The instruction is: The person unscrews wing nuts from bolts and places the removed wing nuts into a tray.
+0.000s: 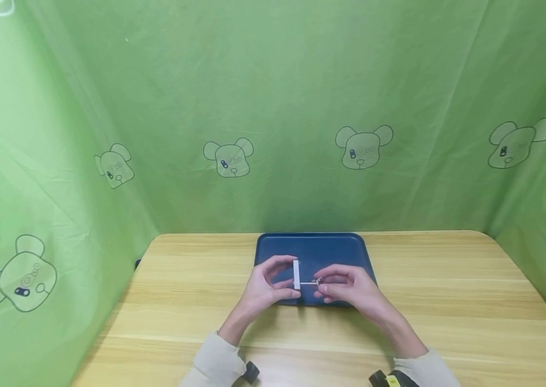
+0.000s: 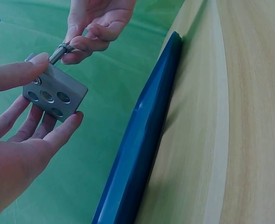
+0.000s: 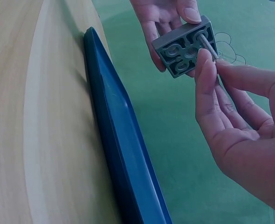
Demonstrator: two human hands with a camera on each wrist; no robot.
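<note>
My left hand holds a grey square block by its edges, thumb on one side and fingertips on the opposite one. Several round holes go through its flat face, while its other face, seen in the right wrist view, is ribbed and hollowed. Out of a corner hole on that ribbed side stands a threaded bolt, pointing toward my right hand. The thumb and fingers of that hand pinch the bolt's outer end, which they partly hide. Both hands are raised above a blue tray.
The tray, with its raised rim, lies at the far side of a light wooden table. A green curtain printed with bear heads stands behind the table and along both sides. Black straps with small devices sit at my wrists.
</note>
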